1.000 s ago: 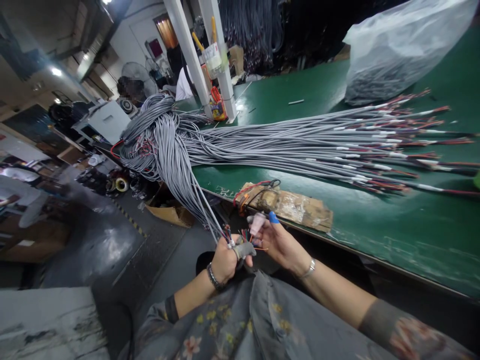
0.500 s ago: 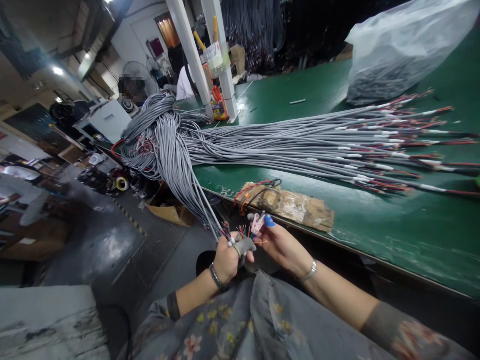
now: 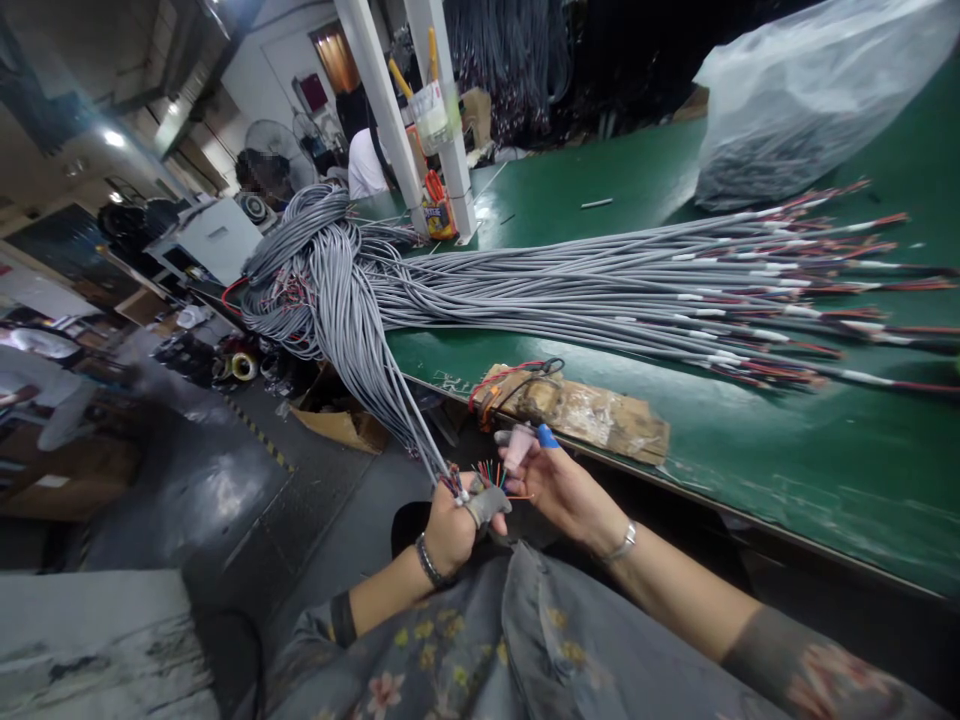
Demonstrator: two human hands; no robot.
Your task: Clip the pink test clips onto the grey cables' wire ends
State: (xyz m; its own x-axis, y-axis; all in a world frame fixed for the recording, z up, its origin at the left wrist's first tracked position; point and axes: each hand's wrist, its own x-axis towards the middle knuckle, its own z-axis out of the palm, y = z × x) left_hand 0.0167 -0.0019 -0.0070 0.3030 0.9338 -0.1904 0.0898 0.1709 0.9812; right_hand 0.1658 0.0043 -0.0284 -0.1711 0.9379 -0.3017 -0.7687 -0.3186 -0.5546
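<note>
My left hand is closed around the ends of several grey cables, a grey covering on its thumb. Thin coloured wires fan out above that thumb, with one orange wire pointing toward my other hand. Just to the right, my right hand has its fingers bent around a small pale pink piece, whose kind I cannot make out. A blue cover sits on the right thumb. Whether the right fingers touch the wires is unclear.
A long bundle of grey cables lies across the green table. At its front edge rests a taped wooden block with wires. A plastic bag stands behind. A cardboard box is below left.
The pale pink piece has turned in my right fingers and now shows a smoother side. My left hand has shifted very slightly and keeps its grip on the cables.
</note>
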